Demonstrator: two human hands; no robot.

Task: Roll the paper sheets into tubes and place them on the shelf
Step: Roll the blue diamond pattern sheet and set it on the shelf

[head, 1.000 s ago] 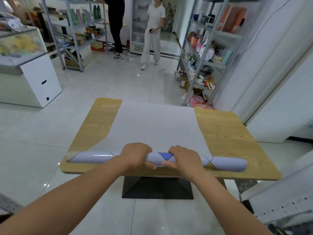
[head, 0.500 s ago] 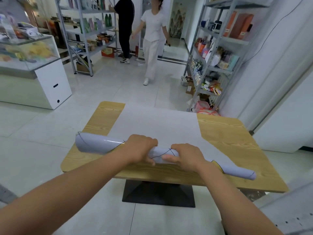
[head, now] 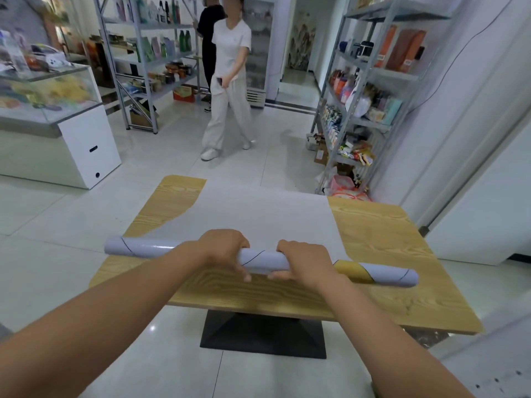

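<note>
No text, label or number can be read anywhere.

Both hands, left hand (head: 223, 248) and right hand (head: 305, 261), grip a pale lilac rolled paper tube (head: 263, 259) above a light wooden table (head: 382, 239), flat white paper sheet (head: 258, 216) beneath.

Bright even indoor light, floor (head: 71, 254) glare, soft blur throughout, wide-angle bending at edges
</note>
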